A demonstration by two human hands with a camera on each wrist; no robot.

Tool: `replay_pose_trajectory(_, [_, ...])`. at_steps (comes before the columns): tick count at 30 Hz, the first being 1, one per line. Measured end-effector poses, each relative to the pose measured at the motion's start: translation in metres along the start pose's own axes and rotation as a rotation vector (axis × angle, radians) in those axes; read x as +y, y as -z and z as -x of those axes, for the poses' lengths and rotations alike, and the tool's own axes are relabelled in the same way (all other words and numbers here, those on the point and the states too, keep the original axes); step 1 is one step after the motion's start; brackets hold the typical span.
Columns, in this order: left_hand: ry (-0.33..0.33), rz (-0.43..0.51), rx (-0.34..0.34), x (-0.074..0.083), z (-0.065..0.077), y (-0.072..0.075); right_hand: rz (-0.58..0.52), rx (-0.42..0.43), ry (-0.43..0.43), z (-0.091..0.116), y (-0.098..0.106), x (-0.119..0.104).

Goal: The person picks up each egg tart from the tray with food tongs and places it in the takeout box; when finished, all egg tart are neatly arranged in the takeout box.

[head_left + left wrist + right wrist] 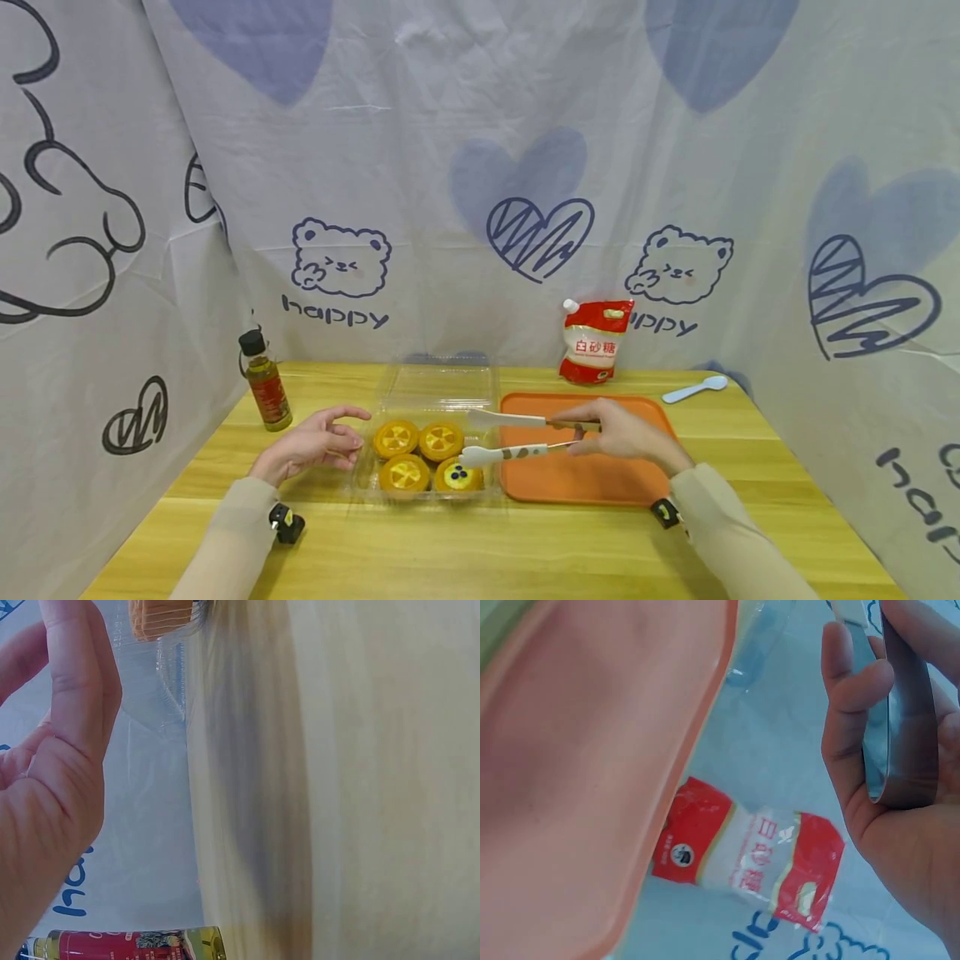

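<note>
My right hand grips a pair of metal tongs with pale tips. The bend of the tongs lies in the palm in the right wrist view. Their tips are spread over the right side of a clear plastic box, with nothing between them. Several round tarts sit inside the box; the front right tart has dark berries on top, and the front left tart has yellow wedges. My left hand is at the box's left edge, fingers loosely bent and holding nothing.
The box's lid stands raised at the back. An orange tray lies right of the box, under the right hand. Behind it stands a red and white pouch. A white spoon lies back right; an oil bottle stands left.
</note>
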State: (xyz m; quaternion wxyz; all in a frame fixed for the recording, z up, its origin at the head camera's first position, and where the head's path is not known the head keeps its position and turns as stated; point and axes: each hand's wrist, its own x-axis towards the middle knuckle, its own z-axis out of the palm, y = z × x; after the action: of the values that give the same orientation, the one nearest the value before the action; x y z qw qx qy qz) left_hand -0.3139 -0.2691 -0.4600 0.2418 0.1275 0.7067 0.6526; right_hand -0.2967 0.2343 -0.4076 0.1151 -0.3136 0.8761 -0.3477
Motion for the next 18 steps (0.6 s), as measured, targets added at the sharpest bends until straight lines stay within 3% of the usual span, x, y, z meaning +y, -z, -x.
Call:
replay_pose_trajectory(13, [-0.004,0.014,0.009,0.0,0.002,-0.002,-0.011,0.166,0.022,0.02,-0.004,0.027])
replay_pose_trajectory(18, [-0.006,0.012,0.004,0.0,0.002,-0.002,-0.081,0.201,0.007,0.029,-0.004,0.039])
